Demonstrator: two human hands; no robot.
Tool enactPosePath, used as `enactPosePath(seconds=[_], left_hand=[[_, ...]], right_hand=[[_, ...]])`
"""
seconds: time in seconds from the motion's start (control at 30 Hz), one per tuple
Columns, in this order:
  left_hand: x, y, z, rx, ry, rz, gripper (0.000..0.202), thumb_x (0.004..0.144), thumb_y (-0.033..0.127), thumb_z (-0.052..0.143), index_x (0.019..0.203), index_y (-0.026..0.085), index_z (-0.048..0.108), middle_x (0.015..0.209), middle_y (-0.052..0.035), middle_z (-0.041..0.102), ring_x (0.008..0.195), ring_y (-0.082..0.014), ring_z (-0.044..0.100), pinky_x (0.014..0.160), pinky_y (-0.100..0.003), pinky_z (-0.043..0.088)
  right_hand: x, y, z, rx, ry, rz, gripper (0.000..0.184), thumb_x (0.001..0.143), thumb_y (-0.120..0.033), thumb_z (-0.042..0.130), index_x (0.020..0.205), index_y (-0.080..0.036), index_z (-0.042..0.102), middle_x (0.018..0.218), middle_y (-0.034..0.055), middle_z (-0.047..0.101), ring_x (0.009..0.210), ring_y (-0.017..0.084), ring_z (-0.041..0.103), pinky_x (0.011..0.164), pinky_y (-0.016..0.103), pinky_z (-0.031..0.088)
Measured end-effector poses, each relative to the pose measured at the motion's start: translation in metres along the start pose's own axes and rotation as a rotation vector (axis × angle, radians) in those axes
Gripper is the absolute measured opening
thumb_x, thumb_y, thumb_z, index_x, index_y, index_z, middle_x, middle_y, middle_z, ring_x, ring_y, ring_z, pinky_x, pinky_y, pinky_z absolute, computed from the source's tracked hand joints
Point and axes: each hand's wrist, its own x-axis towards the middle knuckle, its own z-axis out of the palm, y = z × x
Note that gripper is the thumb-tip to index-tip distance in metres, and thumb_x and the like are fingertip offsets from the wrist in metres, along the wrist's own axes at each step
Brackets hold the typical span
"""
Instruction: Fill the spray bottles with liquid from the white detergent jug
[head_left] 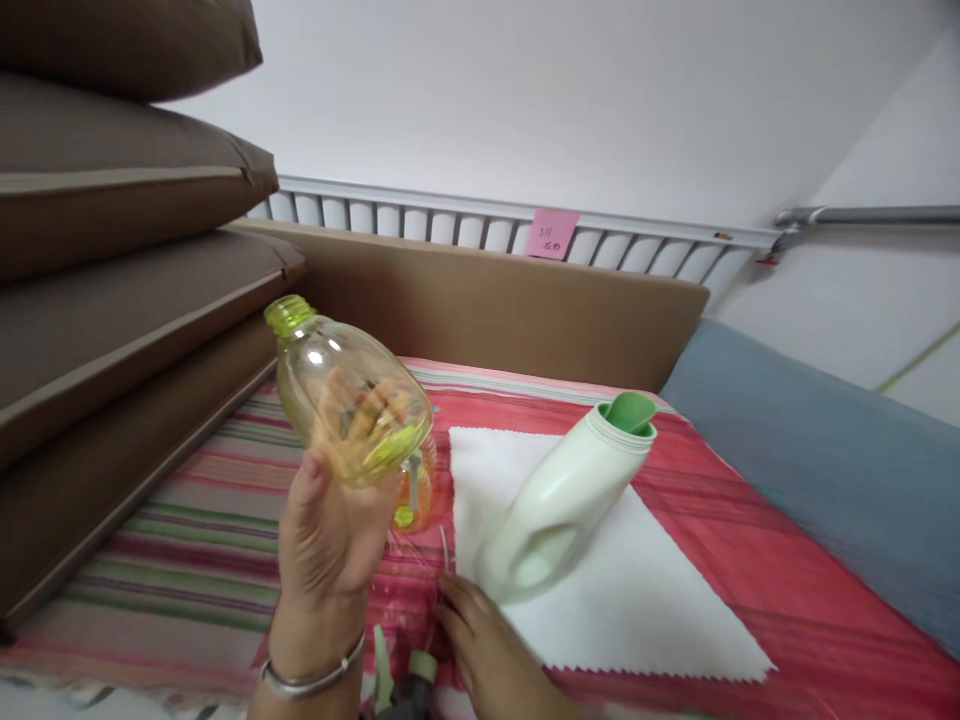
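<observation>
My left hand is raised and wrapped round the base of an empty clear yellow-green bottle, which tilts with its uncapped neck pointing up and left. My right hand grips the bottom of a pale green detergent jug, tilted with its open green spout up and to the right, over a white cloth. A small bottle of orange liquid stands just behind my left hand. A silver bracelet is on my left wrist.
A red and striped cover lies under everything. Brown cushions are stacked at the left, a brown board and a white radiator with a pink note stand behind. A blue-grey mattress lies to the right. A pump-spray head sits by my wrists.
</observation>
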Motion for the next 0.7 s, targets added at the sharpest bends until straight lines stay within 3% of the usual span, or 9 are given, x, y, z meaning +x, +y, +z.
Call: enactPosePath(seconds=[0.1,0.23,0.37,0.47,0.53,0.6,0.7], left_hand=[[0.004,0.000,0.000,0.006,0.023,0.048,0.050,0.075,0.048,0.064,0.121,0.034,0.054,0.124,-0.0001,0.060,0.128,-0.0251,0.041,0.097,-0.037,0.047],[0.006,-0.003,0.005,0.020,0.030,0.038,0.047,0.074,0.048,0.064,0.119,0.033,0.056,0.124,0.0000,0.060,0.129,-0.0265,0.040,0.101,-0.040,0.044],[0.002,-0.002,0.008,0.027,0.018,0.014,0.050,0.073,0.048,0.066,0.119,0.034,0.055,0.125,0.0004,0.060,0.130,-0.0271,0.038,0.101,-0.041,0.044],[-0.002,0.002,0.009,0.009,0.000,0.028,0.052,0.072,0.046,0.068,0.121,0.037,0.053,0.128,0.0027,0.058,0.131,-0.0255,0.037,0.103,-0.038,0.043],[-0.005,0.004,0.009,0.010,-0.001,0.041,0.053,0.071,0.046,0.069,0.122,0.037,0.052,0.130,0.0038,0.055,0.132,-0.0244,0.036,0.104,-0.035,0.041],[-0.007,0.003,0.010,0.034,-0.012,0.028,0.057,0.071,0.045,0.070,0.124,0.035,0.051,0.133,0.0028,0.053,0.131,-0.0249,0.037,0.104,-0.035,0.040],[-0.007,-0.002,0.011,0.079,-0.052,-0.012,0.065,0.070,0.039,0.071,0.129,0.035,0.045,0.134,0.0002,0.052,0.129,-0.0265,0.041,0.105,-0.039,0.038]], right_hand=[[0.003,-0.005,0.005,-0.139,0.031,0.001,0.034,0.086,-0.015,0.050,0.119,-0.016,0.054,0.126,0.0137,0.056,0.115,0.025,0.051,0.094,0.040,0.048],[0.013,-0.011,0.007,-0.232,-0.037,-0.052,0.009,0.081,-0.027,0.062,0.087,-0.020,0.063,0.087,0.0036,0.068,0.082,0.021,0.059,0.070,0.035,0.049],[0.024,-0.017,-0.013,-0.243,-0.114,-0.143,0.013,0.077,-0.033,0.066,0.075,-0.021,0.061,0.074,-0.0010,0.066,0.070,0.017,0.058,0.059,0.028,0.043],[0.033,-0.027,-0.045,-0.280,-0.194,-0.001,0.002,0.079,-0.022,0.064,0.078,-0.021,0.063,0.078,0.0002,0.068,0.072,0.017,0.061,0.062,0.027,0.043],[0.042,-0.033,-0.062,-0.293,-0.217,0.115,0.009,0.082,-0.014,0.059,0.084,-0.020,0.064,0.083,0.0028,0.069,0.076,0.018,0.063,0.065,0.028,0.045],[0.054,-0.036,-0.067,-0.290,-0.222,0.171,0.013,0.082,-0.011,0.056,0.087,-0.019,0.065,0.085,0.0063,0.069,0.077,0.022,0.064,0.064,0.029,0.046],[0.075,-0.033,-0.055,-0.273,-0.274,0.221,0.015,0.078,-0.007,0.055,0.083,-0.014,0.068,0.081,0.0124,0.070,0.074,0.027,0.066,0.058,0.031,0.047]])
